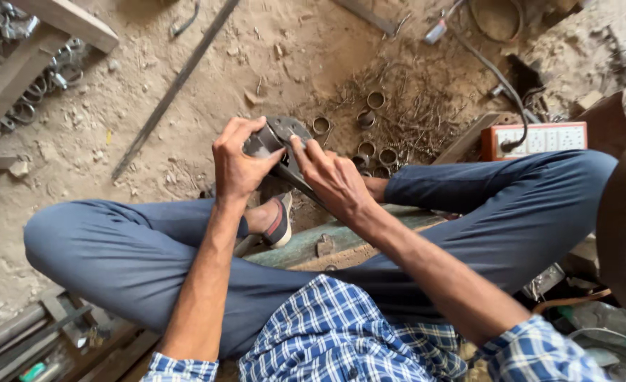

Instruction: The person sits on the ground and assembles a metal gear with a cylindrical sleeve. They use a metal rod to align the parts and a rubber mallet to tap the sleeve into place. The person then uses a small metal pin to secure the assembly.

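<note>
Sandy workshop floor [186, 141] lies strewn with small metal rings [369, 148]. Above the crossed legs, the left hand [239, 166] clenches the grey flat metal piece [279, 145] from the left, wrist bent, while the right hand [334, 180] presses its fingers [304, 150] against its right edge.

Left hand [236, 161]: wrapped over the near end of a grey metal piece [279, 141], thumb pressed on its face.
Right hand [333, 178]: fingers laid along the same piece, index finger on its top.
Metal piece: flat, dull grey, held above the sandy floor [150, 78] between the knees.
Legs: crossed, in blue trousers [115, 255]; one sandal [279, 221] showing under the hands.
Beyond the hands: small metal rings [375, 99] scattered in shavings, touching the dirt.
Right side: orange-edged socket box [539, 139] with a black cable plugged in.
Far left: long thin metal rod [175, 86] lying aslant.
</note>
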